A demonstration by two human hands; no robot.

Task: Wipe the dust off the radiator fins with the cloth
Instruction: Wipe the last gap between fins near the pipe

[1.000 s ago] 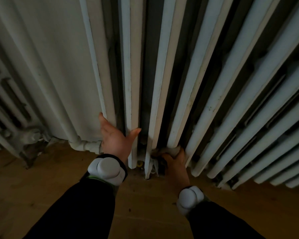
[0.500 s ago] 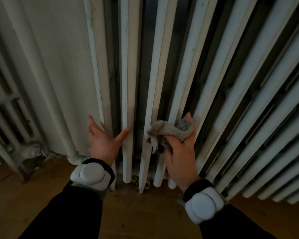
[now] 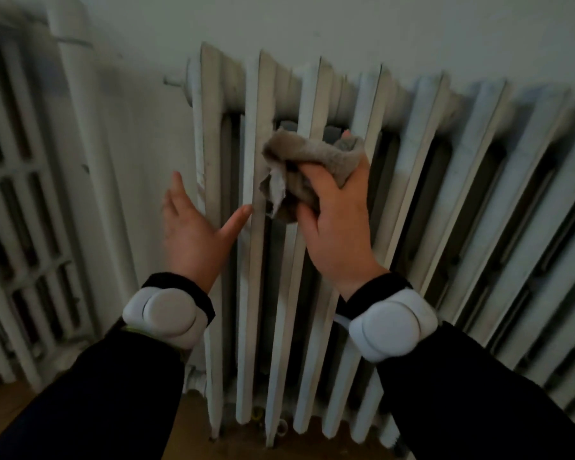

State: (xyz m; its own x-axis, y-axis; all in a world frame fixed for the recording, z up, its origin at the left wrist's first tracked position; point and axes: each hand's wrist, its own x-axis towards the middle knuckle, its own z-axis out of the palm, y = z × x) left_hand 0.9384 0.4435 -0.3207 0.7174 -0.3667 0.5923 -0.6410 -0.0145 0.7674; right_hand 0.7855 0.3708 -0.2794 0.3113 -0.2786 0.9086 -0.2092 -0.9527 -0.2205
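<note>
A white cast-iron radiator (image 3: 422, 167) with tall vertical fins fills the middle and right of the view. My right hand (image 3: 339, 224) grips a crumpled grey-brown cloth (image 3: 312, 161) and holds it against the upper part of the third and fourth fins from the left, just below the radiator's top. My left hand (image 3: 193, 227) is spread with straight fingers at the leftmost fin, at mid height; its thumb tip reaches the second fin. Both wrists carry white rounded bands over dark sleeves.
A white vertical pipe (image 3: 90, 167) runs up the wall left of the radiator. A second white radiator (image 3: 17, 200) stands at the far left. Brown wooden floor (image 3: 196, 439) shows under the fins' feet. The pale wall (image 3: 312, 24) rises behind.
My right hand has slid the cloth up the fins from near the floor to near the top. My left hand has risen along the left fins too, and the view has tilted upward.
</note>
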